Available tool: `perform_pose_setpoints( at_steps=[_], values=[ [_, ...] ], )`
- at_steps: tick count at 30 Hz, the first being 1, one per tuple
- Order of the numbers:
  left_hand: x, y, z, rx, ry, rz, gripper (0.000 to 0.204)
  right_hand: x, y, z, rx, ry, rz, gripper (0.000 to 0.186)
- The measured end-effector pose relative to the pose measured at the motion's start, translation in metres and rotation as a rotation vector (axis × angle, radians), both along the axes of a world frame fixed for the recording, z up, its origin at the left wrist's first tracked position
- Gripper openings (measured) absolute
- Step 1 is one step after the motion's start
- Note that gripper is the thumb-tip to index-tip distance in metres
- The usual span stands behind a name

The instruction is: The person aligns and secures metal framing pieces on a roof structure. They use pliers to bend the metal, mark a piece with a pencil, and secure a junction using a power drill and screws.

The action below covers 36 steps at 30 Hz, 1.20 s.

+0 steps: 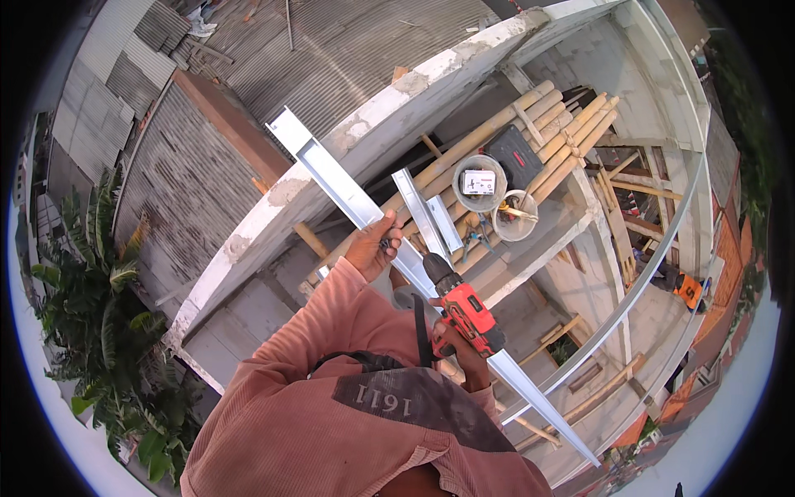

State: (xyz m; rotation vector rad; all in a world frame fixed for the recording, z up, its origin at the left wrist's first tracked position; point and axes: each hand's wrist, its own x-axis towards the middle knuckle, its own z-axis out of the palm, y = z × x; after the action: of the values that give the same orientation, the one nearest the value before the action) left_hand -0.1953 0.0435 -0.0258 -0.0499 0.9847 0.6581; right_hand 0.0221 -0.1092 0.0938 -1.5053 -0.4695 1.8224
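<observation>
Drill in the right hand, a small piece in the left, over a long metal channel

From where I stand, the left hand [371, 250] has its thumb and fingertips drawn together, pinching a small dark piece [385, 243]; it is too small for me to say what kind. The right hand [470, 361] is wrapped around the handle of a red and black drill [469, 311], its chuck tilted up toward the left hand but well apart from it.

Beneath both hands runs a long silvery metal channel [335, 184], slanting from the upper left toward the lower right, partly hidden by the hands and drill. I can't tell whether the left hand rests on it.

I'd judge the step in hand to be readying the small piece and the drill; nothing shows the bit meeting metal. The next move seems to call for a steady left pinch and a careful lining-up of the chuck.

Just beyond, two shorter metal pieces [421, 212] lie beside the channel, with pliers [475, 238] near them. Bamboo poles [464, 166] bear a bucket [458, 195] with a white box [479, 182] in it, a second bucket [507, 229] of tools, and a dark case [513, 159]. Farther out, a rough concrete beam [356, 132] curves past corrugated roofing [331, 50].
</observation>
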Motion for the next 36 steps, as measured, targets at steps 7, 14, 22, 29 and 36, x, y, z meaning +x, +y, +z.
perform_pose_setpoints(
  at_steps=[7, 14, 22, 29, 36],
  values=[
    [0.027, -0.005, 0.026, 0.027, -0.049, -0.006, 0.032, 0.000, -0.001, 0.010, 0.070, -0.066, 0.008, 0.043],
    [0.033, -0.008, 0.034, 0.170, -0.030, -0.067, 0.031, 0.001, -0.010, 0.009, 0.116, -0.032, -0.055, 0.041],
    [0.025, -0.010, 0.025, 0.213, -0.022, -0.104, 0.023, -0.003, -0.011, 0.004, 0.168, -0.088, -0.025, 0.037],
    [0.030, -0.014, 0.036, 0.133, -0.031, 0.055, 0.021, -0.006, -0.025, -0.008, 0.094, -0.058, -0.046, 0.020],
    [0.040, -0.019, 0.045, 0.204, 0.058, 0.003, 0.022, -0.013, -0.006, 0.016, 0.110, -0.149, -0.038, 0.013]
  ],
)
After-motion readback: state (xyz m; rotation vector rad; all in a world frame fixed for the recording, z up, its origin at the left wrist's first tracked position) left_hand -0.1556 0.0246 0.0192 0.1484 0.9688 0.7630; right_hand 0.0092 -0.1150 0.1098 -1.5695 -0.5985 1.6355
